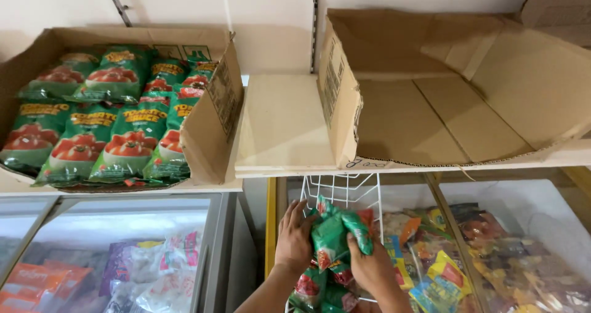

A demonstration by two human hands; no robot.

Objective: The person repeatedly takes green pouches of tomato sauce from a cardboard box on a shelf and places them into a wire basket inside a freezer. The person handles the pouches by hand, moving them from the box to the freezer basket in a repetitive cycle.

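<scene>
Both hands closed around a bunch of green sauce pouches [335, 236], held low in the view over a white wire basket [345, 190] set in a freezer chest. The left hand [294, 239] gripped the bunch from one side, the right hand [369, 265] from the other. On the shelf above, a cardboard box [209, 128] lay full of like pouches, and an empty cardboard box [431, 122] lay well apart to its right.

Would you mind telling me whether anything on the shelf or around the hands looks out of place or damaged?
The empty cardboard box on the right of the shelf sits tipped, its flaps splayed and creased. The left box of green sauce pouches has a bent side flap. Both hands, left and right, grip a bunch of green pouches over a white wire basket.
</scene>
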